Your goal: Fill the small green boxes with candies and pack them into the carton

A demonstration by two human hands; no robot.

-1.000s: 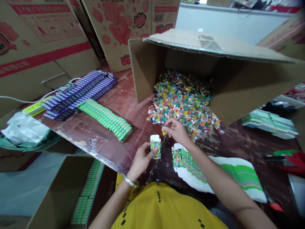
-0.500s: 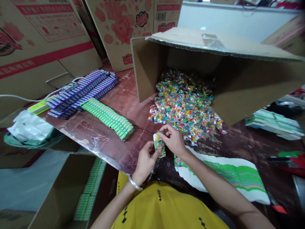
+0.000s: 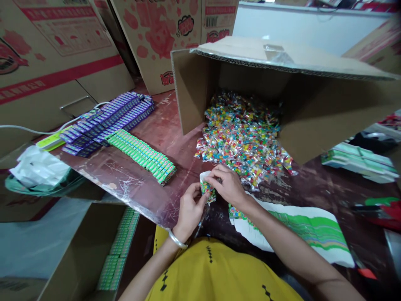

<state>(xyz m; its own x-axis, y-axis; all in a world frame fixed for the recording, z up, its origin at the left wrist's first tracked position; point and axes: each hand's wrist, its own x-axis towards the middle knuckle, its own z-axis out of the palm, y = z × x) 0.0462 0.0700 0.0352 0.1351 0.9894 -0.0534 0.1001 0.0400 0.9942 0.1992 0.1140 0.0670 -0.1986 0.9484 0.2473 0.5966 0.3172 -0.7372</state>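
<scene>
A small green printed candy box (image 3: 208,193) with a white flap at its top is in front of me, tilted. My left hand (image 3: 190,210) closes on its left side and lower part with thumb and fingers. At the top of the box, my right hand (image 3: 228,184) has its fingers pinched together against the flap; anything between these fingertips is hidden. Just beyond lies a heap of clear sachets of colourful candy (image 3: 241,140), spilling from a cardboard box (image 3: 194,92) on its side. Under my right forearm is a fanned stack of flat green-and-white cartons (image 3: 307,225).
On the left of the table (image 3: 184,146) are a row of green boxes (image 3: 142,154) and stacked purple boxes (image 3: 109,121). A power strip (image 3: 52,141) sits by the table edge. Below left, an open carton (image 3: 75,251) contains green boxes. Large cartons (image 3: 159,42) stand behind.
My right fingers have moved slightly at the box's top, and the yellow bit that showed at their tips is now out of sight. The box has shifted a little up and left.
</scene>
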